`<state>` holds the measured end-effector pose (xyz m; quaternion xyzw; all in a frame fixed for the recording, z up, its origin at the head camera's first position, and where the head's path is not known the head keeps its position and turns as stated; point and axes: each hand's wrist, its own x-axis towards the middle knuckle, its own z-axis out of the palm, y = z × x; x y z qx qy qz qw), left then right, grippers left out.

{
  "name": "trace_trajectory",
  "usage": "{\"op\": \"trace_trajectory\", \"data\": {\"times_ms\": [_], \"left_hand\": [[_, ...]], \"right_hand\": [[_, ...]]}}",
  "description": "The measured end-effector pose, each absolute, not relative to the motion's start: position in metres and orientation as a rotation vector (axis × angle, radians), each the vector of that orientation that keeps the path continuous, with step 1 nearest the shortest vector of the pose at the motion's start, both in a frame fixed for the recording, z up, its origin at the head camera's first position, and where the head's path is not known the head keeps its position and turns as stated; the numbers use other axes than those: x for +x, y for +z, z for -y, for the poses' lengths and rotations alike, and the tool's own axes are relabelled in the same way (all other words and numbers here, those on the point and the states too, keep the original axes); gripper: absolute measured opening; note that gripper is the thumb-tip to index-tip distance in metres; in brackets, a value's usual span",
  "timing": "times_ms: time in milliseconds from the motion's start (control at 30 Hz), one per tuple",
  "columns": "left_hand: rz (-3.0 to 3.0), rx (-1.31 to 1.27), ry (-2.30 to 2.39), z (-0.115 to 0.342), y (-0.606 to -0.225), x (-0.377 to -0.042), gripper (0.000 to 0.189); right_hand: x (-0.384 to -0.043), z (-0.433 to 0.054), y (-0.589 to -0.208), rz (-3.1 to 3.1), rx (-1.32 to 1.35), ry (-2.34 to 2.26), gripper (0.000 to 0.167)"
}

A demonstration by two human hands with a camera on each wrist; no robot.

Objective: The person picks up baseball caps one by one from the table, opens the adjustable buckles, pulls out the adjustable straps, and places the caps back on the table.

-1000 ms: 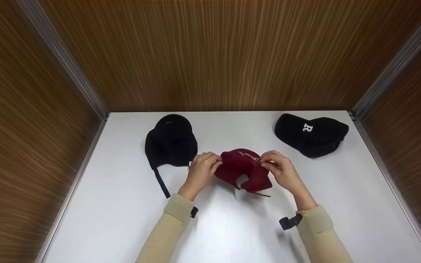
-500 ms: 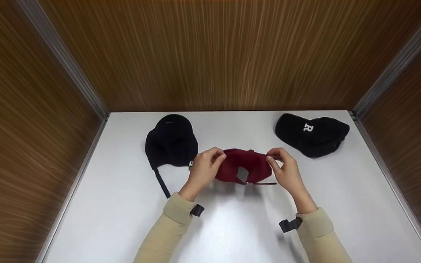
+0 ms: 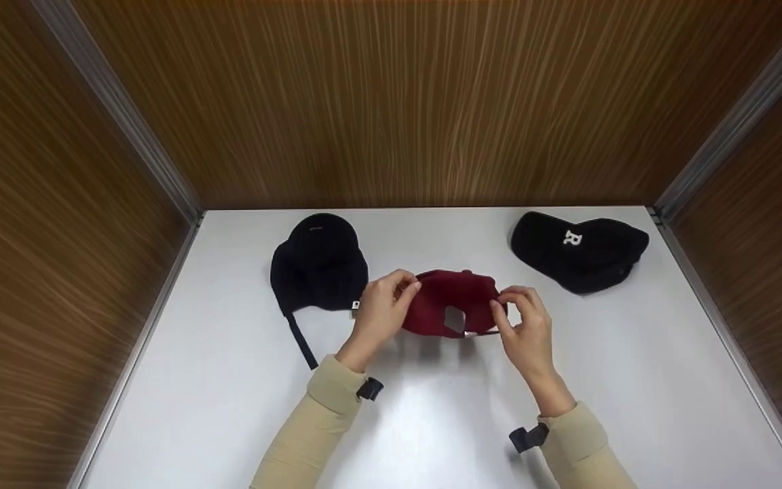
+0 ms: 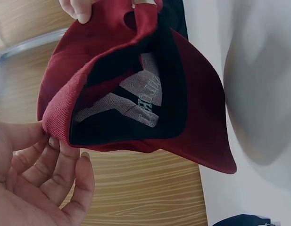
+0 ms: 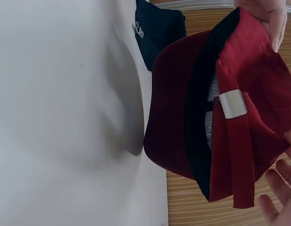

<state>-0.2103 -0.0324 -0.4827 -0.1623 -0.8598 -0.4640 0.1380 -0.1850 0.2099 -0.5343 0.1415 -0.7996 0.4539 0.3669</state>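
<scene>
A dark red baseball cap [image 3: 432,305] is held up over the white table, its back opening toward me. My left hand [image 3: 384,309] pinches its left side between thumb and fingers. On the opposite side, my right hand [image 3: 527,333] grips the fabric with thumb and fingertips. The left wrist view looks into the cap, past a dark sweatband [image 4: 176,94] and pale lettered lining [image 4: 140,89]. From the right wrist, the back strap [image 5: 242,160] hangs loose at one end beyond a light metal buckle [image 5: 233,104]. The brim [image 5: 171,108] points away from me.
A dark cap [image 3: 320,265] with a long strap [image 3: 301,341] lies at the left of the white table [image 3: 228,421]. Back right is a black cap [image 3: 594,261] with a white R. Wood-grain panels [image 3: 391,102] enclose the back and sides.
The red cap has turned so its white lettering is out of sight and its back opening faces me. Both hands have shifted their hold along its sides; the right hand has lowered slightly.
</scene>
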Motion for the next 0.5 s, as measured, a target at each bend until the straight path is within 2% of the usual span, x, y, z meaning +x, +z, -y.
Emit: {"op": "trace_trajectory", "data": {"times_ms": [233,500], "left_hand": [[2.470,-0.429,-1.153,0.041,-0.490,-0.211,0.009],[2.394,-0.447,-0.990,0.050,-0.503,-0.207,0.007]], "right_hand": [[-0.180,-0.204,-0.505,2.101,0.484,1.354,0.004],[-0.171,-0.190,-0.464,2.207,0.238,1.701,0.010]]}}
